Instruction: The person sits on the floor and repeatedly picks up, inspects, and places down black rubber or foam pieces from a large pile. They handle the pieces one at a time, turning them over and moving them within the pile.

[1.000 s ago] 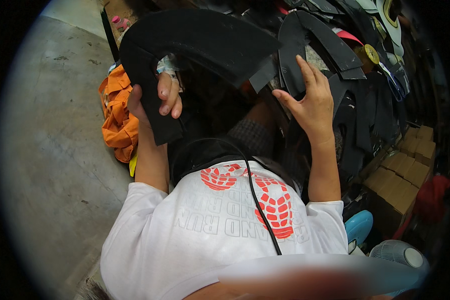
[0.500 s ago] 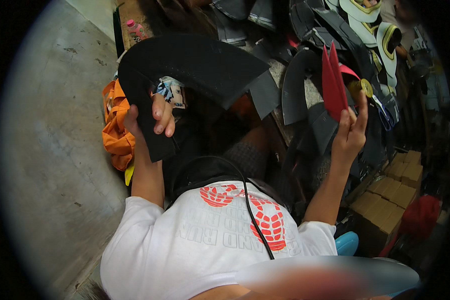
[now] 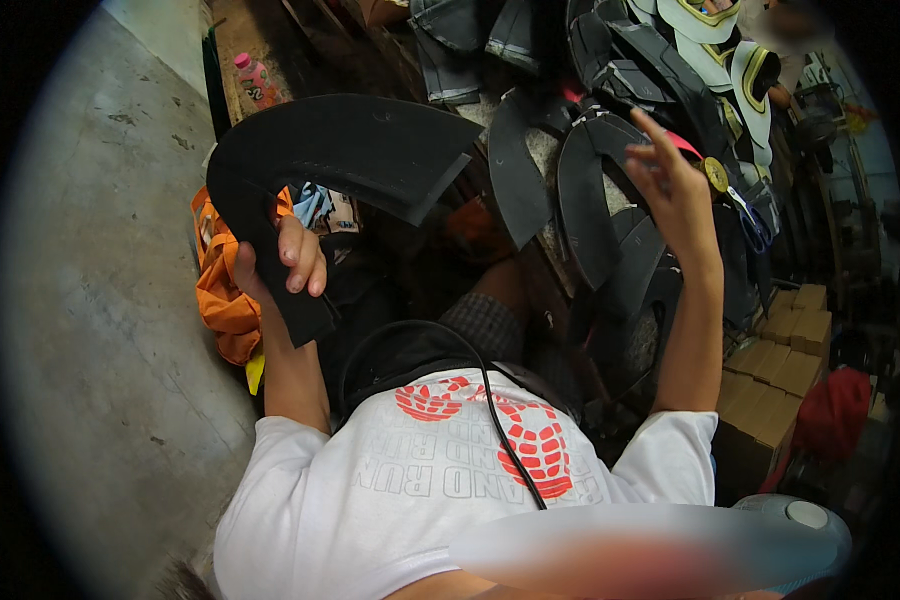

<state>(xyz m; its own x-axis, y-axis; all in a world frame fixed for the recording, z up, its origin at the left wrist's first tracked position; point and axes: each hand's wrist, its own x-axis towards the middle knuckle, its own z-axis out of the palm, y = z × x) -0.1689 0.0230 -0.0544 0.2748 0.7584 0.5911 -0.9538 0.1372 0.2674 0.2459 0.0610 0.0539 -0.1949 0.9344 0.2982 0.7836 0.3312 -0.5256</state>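
Observation:
My left hand (image 3: 300, 255) is closed on a large black curved panel (image 3: 340, 145), like a flat horseshoe cut from stiff sheet. The fingers lie over its near leg, and its other leg reaches right with a layered edge. My right hand (image 3: 675, 190) is raised over the work surface on the right, index finger stretched out and the others loosely bent, with nothing visible in it. Close by its fingers lie more black curved panels (image 3: 580, 200). A red strip (image 3: 685, 146) shows behind the hand, partly hidden.
Blue-handled scissors (image 3: 755, 225) and a yellow roll (image 3: 715, 174) are right of my right hand. White pieces with yellow edging (image 3: 755, 95) lie at the far right. Brown boxes (image 3: 770, 385) are stacked below. An orange bag (image 3: 225, 300) and pink bottle (image 3: 255, 78) are at left.
The folded red piece has left my right hand and is no longer seen. That hand's fingers have spread. The black panel in my left hand has shifted slightly left and down.

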